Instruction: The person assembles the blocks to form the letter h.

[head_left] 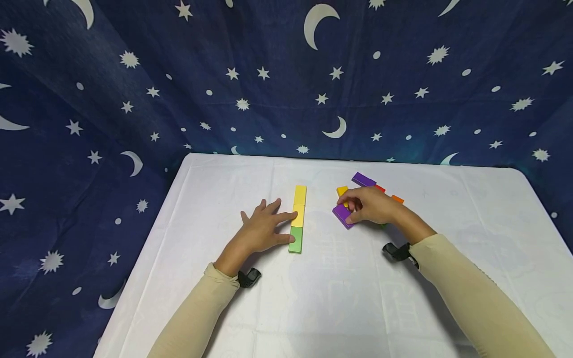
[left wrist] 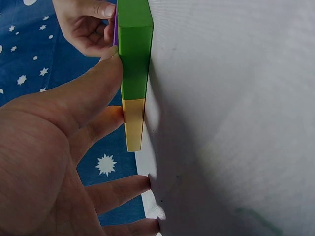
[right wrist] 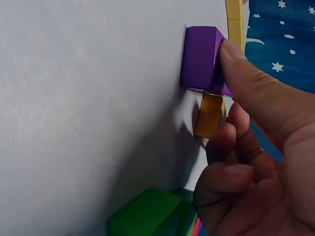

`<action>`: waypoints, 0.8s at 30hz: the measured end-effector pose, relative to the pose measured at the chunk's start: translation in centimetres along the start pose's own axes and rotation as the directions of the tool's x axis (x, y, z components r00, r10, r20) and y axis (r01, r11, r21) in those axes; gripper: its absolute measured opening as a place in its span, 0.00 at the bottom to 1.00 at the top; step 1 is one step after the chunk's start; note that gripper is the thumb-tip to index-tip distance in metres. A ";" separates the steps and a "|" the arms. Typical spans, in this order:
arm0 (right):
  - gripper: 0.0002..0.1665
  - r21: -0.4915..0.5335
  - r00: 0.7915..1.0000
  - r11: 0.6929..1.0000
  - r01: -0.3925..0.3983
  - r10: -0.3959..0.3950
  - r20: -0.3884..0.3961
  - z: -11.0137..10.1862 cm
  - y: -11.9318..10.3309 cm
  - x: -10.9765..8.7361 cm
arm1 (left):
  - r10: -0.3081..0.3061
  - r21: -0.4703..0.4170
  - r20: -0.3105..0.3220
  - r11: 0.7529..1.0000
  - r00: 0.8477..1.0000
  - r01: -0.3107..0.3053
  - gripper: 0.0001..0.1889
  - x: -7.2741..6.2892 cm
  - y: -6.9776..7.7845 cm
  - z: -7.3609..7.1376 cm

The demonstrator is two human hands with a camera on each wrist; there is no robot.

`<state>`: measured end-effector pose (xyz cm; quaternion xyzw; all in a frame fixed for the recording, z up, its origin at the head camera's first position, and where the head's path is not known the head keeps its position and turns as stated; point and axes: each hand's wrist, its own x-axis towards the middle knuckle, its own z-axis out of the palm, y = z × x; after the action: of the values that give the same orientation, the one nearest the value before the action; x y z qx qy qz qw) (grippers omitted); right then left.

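Observation:
My left hand (head_left: 259,231) lies beside a straight row of blocks, fingers spread, with the thumb touching the green block (head_left: 296,239) and the index fingertip on the middle yellow block (head_left: 298,216). Another yellow block (head_left: 300,194) forms the far end of that row. To the right, my right hand (head_left: 372,205) pinches a purple block (head_left: 341,217); its thumb presses one side (right wrist: 220,64), while the index finger is mostly hidden behind the block. A darker yellow block (right wrist: 210,116) sits just beyond the purple one, partly covered by the fingers in the head view.
Around the right hand lie a second purple block (head_left: 363,179), a red block (head_left: 380,189), an orange block (head_left: 398,199) and a green block (right wrist: 147,216), several of them partly hidden. A dark blue star-and-moon cloth (head_left: 277,49) hangs behind the white-covered table (head_left: 331,308).

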<state>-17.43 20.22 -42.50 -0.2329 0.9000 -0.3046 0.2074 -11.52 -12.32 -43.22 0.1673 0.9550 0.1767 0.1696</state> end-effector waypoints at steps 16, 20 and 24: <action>0.26 0.001 0.997 1.000 -0.003 0.003 -0.081 0.6 -1.0 0.2 | 0.004 0.004 -0.003 1.000 1.000 -0.004 0.35 0.0 -0.1 0.0; 0.21 0.066 0.994 0.998 0.009 -0.002 -0.112 0.8 -1.0 0.5 | 0.006 0.006 -0.004 1.000 1.000 -0.006 0.35 0.0 -0.1 0.0; 0.16 0.178 0.987 0.984 -0.017 0.044 -0.152 1.1 -1.3 1.0 | 0.008 0.007 -0.005 1.000 1.000 -0.008 0.35 0.0 -0.1 0.0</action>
<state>-17.29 18.28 -42.68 -0.1753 0.8864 -0.3971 0.1612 -11.55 -12.38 -43.25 0.1715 0.9554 0.1744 0.1658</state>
